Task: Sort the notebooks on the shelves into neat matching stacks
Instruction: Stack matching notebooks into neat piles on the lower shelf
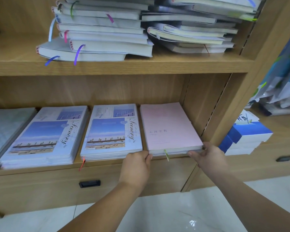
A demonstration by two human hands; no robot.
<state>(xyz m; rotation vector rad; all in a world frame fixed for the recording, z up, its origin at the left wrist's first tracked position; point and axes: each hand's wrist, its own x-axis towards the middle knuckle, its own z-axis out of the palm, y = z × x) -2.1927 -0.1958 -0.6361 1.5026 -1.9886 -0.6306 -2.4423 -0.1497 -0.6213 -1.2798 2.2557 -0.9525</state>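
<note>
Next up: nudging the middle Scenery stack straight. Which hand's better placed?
Left, probably. The left hand holds the front-left corner of the pink stack, right beside the middle Scenery stack. The right hand holds the far corner, so it would have to cross over.

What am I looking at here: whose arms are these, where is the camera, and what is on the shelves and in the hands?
There is no machine here. These are a person's two bare arms, filmed by one wide camera worn on the head, looking forward and down. The left hand and the right hand hold the front corners of the pink notebook stack, which lies at the right end of the lower shelf. To its left lie the near Scenery stack and the far Scenery stack, with matching covers. On the upper shelf sit the untidy left pile and the untidy right pile, with coloured ribbons hanging out.
</note>
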